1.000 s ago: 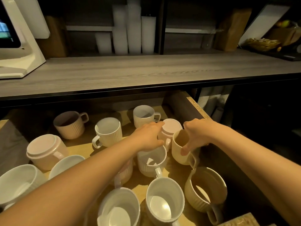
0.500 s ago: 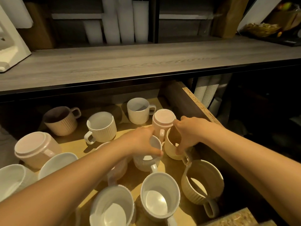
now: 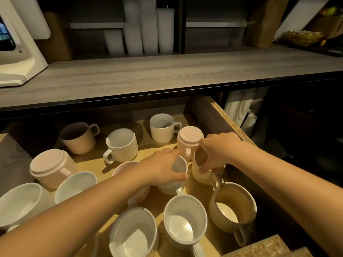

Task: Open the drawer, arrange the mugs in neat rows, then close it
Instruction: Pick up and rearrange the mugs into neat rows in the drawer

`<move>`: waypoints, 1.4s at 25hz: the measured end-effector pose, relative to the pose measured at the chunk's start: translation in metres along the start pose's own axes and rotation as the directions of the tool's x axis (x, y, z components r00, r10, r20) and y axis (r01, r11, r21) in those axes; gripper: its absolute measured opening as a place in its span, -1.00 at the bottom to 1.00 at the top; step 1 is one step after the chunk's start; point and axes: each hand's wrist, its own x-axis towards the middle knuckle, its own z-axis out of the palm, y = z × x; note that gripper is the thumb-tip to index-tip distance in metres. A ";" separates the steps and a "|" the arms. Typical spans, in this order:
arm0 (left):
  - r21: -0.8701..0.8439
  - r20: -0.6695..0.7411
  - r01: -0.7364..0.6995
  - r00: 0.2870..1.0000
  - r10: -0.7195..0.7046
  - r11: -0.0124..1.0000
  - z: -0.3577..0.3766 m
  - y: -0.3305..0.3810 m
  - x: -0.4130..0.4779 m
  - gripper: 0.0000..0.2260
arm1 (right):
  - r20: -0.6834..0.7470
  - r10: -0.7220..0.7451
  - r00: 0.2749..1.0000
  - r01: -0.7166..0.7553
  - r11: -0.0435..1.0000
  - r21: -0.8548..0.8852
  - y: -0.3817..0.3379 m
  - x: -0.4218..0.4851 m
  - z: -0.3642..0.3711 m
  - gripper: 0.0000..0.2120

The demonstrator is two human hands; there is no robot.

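Note:
The drawer (image 3: 230, 117) stands open under the counter, holding several ribbed mugs. My left hand (image 3: 161, 167) grips the rim of a white mug (image 3: 179, 168) in the middle of the drawer. My right hand (image 3: 219, 151) grips the rim of a beige mug (image 3: 201, 176) right beside it, by the drawer's right wall. An upturned pink mug (image 3: 190, 137) stands just behind both. More white mugs (image 3: 185, 221) and a beige mug (image 3: 233, 206) sit in front, handles toward me.
The grey counter (image 3: 167, 75) overhangs the drawer's back. Further mugs fill the left side, among them an upturned pink one (image 3: 50, 166). Stacked paper cups (image 3: 237, 110) stand right of the drawer. A white appliance (image 3: 16, 58) sits on the counter's left.
My left hand came back from the upturned pink mug and took hold of the white mug's rim. My right hand stayed on the beige mug. The view shifted slightly.

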 end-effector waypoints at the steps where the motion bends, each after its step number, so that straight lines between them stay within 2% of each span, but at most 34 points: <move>1: 0.020 -0.008 -0.008 1.000 0.009 1.000 -0.002 -0.001 -0.004 -0.40 | -0.058 0.002 0.998 -0.003 1.000 -0.015 -0.003 -0.001 -0.004 -0.42; 4: 0.089 -0.050 -0.012 0.999 0.017 0.996 -0.012 -0.012 -0.021 -0.44 | -0.181 -0.050 0.982 0.044 0.998 -0.039 -0.019 -0.001 -0.019 -0.48; 10: 0.185 -0.110 0.065 0.993 -0.045 0.981 -0.039 -0.050 -0.071 -0.52 | -0.178 -0.208 0.962 0.202 0.978 -0.047 -0.059 0.011 -0.044 -0.57; 13: 0.189 -0.143 0.149 0.982 -0.123 0.971 -0.053 -0.071 -0.095 -0.53 | -0.169 -0.248 0.954 0.247 0.969 -0.029 -0.091 0.024 -0.054 -0.58; 17: 0.190 -0.129 0.279 0.958 -0.258 0.941 -0.074 -0.107 -0.117 -0.52 | -0.159 -0.341 0.926 0.358 0.929 0.095 -0.132 0.040 -0.069 -0.56; 23: 0.194 -0.184 0.500 0.864 -0.469 0.844 -0.078 -0.169 -0.122 -0.55 | -0.132 -0.392 0.910 0.409 0.900 0.147 -0.190 0.060 -0.085 -0.59; 28: 0.275 -0.206 0.564 0.826 -0.525 0.779 -0.068 -0.201 -0.107 -0.36 | -0.106 -0.380 0.919 0.394 0.893 0.215 -0.211 0.083 -0.080 -0.61; 32: 0.288 -0.199 0.615 0.788 -0.583 0.734 -0.052 -0.210 -0.092 -0.30 | -0.093 -0.394 0.915 0.404 0.878 0.258 -0.222 0.097 -0.072 -0.64; 35: 0.258 -0.210 0.624 0.782 -0.587 0.738 -0.049 -0.216 -0.087 -0.29 | -0.093 -0.414 0.905 0.423 0.865 0.268 -0.229 0.103 -0.068 -0.65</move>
